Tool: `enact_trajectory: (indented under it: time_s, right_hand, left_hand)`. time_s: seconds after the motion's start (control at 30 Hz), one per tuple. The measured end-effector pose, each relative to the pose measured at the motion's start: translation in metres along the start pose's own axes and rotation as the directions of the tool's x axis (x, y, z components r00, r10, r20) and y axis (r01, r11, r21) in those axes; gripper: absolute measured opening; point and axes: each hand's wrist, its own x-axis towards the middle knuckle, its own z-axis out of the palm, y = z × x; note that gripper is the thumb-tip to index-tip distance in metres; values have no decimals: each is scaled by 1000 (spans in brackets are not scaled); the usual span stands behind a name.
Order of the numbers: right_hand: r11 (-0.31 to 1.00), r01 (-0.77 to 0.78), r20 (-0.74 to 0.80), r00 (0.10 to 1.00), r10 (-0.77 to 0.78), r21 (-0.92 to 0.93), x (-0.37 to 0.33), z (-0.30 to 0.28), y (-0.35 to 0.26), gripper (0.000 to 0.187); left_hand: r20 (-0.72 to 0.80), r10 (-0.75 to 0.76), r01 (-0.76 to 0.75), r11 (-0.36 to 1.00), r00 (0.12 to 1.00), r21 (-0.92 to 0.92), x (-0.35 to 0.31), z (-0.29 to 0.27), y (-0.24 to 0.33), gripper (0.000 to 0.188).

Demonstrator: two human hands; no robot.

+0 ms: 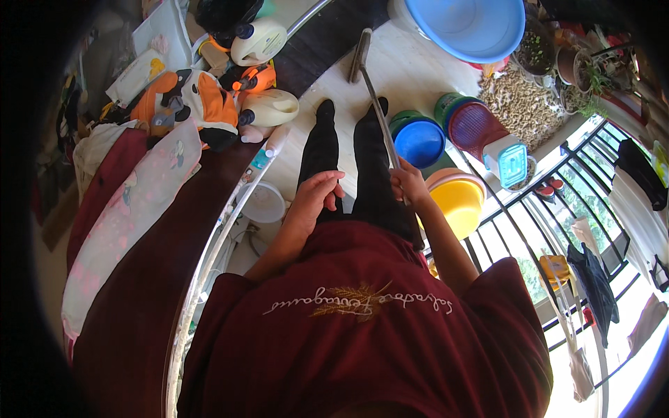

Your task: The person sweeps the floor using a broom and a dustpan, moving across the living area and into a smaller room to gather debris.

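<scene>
My right hand [410, 184] is closed around the grey shaft of a long-handled floor tool [380, 115]. Its narrow crosswise head rests on the pale floor beyond my feet; whether it is a squeegee or a broom I cannot tell. The other end of the shaft runs back beside my hip. My left hand [317, 198] hovers in front of my left thigh, holding nothing, its fingers loosely bent and apart. Close to my right forearm stands a yellow basin [456, 209].
Blue basins [418, 143] and a dark red basket [476, 125] stand right of my feet. A large light-blue tub [470, 28] is ahead. Brown pellets [519, 104] cover a patch beside potted plants. Left, bottles [270, 108] and cloths crowd a dark tabletop [160, 279]. Railings [516, 240] line the right.
</scene>
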Motion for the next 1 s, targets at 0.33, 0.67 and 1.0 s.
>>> enact_trajectory:
  time_s: [0.33, 0.67, 1.0]
  right_hand:
    - [972, 194, 68, 980, -187, -131, 10, 4, -32, 45]
    - [829, 97, -230, 937, -262, -550, 33, -3, -84, 8]
    - [859, 58, -160, 974, -161, -508, 30, 32, -90, 12]
  left_hand:
    - [-57, -3, 2, 1000, 998, -9, 4, 10, -16, 25]
    - [-49, 36, -40, 997, 998, -69, 3, -4, -18, 26]
    - [-107, 71, -87, 985, 992, -151, -8, -46, -24, 27]
